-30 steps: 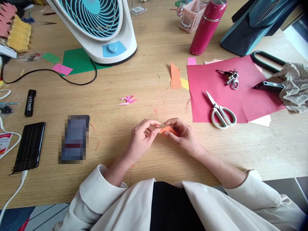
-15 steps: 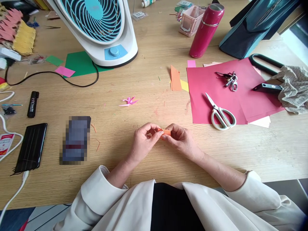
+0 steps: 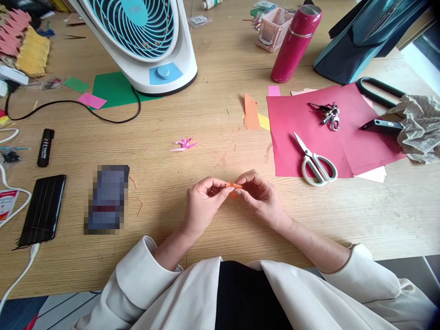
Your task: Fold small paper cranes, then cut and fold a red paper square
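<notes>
Orange slip [image 3: 234, 185]: small and folded, held between both hands over the near middle of the wooden worktop [image 3: 165, 197]; it is the clock's centre for the places below.
Left hand [image 3: 204, 201]: at eight o'clock; thumb and forefinger pinch the slip's nine-o'clock end, the other fingers mostly hidden.
Right hand [image 3: 265, 201]: at four o'clock; its fingers grip the three-o'clock end, the thumb on the near side and the forefinger arched above.
Crane [image 3: 184, 145]: pink folded paper, at ten o'clock, apart from both hands.
Orange sheet [image 3: 251, 112]: between twelve and one o'clock, overlapping a yellow piece [image 3: 264, 122].
Red paper [image 3: 292, 158]: toward two o'clock, bearing keys [image 3: 332, 118].
Scissors [image 3: 309, 154]: white-handled, mostly on the red paper, points toward eleven o'clock, handles reaching past its near edge.
Flask [image 3: 296, 43]: upright, magenta, at one o'clock.
Fan [image 3: 178, 75]: white and blue, at eleven o'clock, a green sheet [image 3: 112, 89] at its base.
Phones: both at nine o'clock, the nearer [image 3: 107, 201] pixelated, the farther [image 3: 43, 208] black with a white cable [image 3: 24, 272].
Marker [image 3: 45, 147]: black, between nine and ten o'clock.
</notes>
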A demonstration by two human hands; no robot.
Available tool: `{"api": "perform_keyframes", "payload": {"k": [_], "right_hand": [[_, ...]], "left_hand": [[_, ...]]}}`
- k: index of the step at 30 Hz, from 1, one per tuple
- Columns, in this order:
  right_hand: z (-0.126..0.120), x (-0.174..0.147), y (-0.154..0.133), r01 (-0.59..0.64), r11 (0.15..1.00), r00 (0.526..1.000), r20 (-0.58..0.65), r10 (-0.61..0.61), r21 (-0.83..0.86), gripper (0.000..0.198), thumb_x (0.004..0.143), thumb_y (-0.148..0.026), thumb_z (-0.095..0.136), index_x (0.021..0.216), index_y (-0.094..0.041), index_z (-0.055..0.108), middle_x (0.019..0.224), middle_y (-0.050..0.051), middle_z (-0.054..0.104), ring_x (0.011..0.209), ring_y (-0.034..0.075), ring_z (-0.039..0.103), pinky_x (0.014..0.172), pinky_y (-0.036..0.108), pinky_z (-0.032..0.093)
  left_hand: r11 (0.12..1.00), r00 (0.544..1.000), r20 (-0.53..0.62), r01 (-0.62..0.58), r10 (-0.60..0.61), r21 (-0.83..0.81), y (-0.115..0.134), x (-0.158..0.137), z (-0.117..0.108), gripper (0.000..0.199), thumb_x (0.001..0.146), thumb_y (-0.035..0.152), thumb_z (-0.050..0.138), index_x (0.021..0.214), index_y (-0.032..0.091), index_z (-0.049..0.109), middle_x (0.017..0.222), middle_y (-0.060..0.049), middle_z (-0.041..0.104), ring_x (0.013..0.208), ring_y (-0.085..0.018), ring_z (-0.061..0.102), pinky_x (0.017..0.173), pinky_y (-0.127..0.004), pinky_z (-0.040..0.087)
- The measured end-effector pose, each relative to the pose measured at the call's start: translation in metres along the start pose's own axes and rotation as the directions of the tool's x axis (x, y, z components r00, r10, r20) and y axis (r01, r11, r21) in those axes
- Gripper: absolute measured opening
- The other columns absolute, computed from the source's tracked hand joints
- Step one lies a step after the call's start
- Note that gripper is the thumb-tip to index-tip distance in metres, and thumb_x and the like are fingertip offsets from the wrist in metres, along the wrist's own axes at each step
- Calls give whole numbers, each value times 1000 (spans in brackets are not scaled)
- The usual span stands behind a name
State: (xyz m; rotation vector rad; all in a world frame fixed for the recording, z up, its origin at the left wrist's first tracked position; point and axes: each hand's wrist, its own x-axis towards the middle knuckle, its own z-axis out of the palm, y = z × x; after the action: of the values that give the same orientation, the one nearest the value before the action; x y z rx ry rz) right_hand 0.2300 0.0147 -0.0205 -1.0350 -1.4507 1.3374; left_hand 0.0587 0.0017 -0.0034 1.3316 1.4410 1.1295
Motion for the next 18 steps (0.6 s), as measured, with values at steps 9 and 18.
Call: {"api": "perform_keyframes", "payload": {"k": [9, 18], "right_hand": [[-1, 1, -8, 181, 956, 979, -45, -196, -232, 7, 89, -24, 71, 87, -23, 65, 84, 2, 58, 81, 17, 55, 76, 34, 46], [-3, -1, -16, 284, 918, 955, -9, -298, -276, 9, 91, -15, 64, 88, -22, 61, 85, 2, 58, 82, 18, 56, 76, 35, 48]], "left_hand": [[824, 899, 46, -419, 436, 381, 1, -3, -3, 9, 88, 16, 69, 79, 18, 67, 74, 1, 69, 61, -9, 57, 62, -22, 46], [819, 866, 79, -495, 495, 289, 4, -5, -3, 7, 87, 11, 70, 86, 18, 69, 81, 0, 71, 71, -9, 64, 66, -20, 50]]}}
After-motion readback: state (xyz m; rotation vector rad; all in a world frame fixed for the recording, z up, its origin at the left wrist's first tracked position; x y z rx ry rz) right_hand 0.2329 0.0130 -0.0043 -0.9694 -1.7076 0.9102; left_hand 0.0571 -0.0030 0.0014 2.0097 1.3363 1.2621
